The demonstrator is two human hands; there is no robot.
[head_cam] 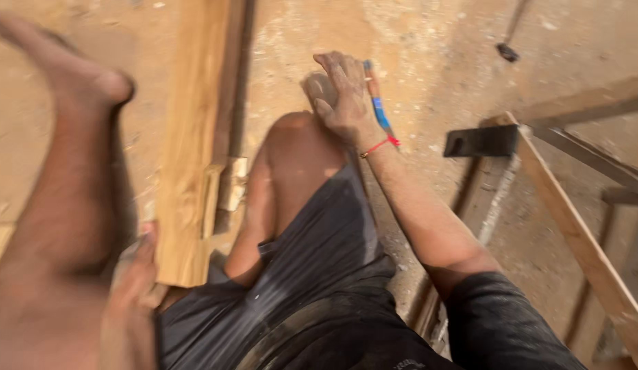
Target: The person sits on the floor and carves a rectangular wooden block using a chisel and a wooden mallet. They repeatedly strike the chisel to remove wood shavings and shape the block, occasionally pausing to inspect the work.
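Note:
My right hand (343, 96) rests just beyond my bent knee (298, 147) and is closed on a blue and red pencil (379, 109), which sticks out along the back of the fingers. A red thread circles that wrist. My left hand (134, 277) is at the lower left, blurred, with the thumb up against the near end of a long wooden plank (189, 137) and the fingers curled at its corner. The plank runs away from me across the dusty floor. My other leg and foot (72, 89) stretch along its left side.
A slanted wooden frame (572, 226) with a black metal piece (480, 140) at its top stands at the right. A dark-headed tool (507, 51) lies on the sandy floor at the upper right. A small wood block (233, 185) sits against the plank's right edge.

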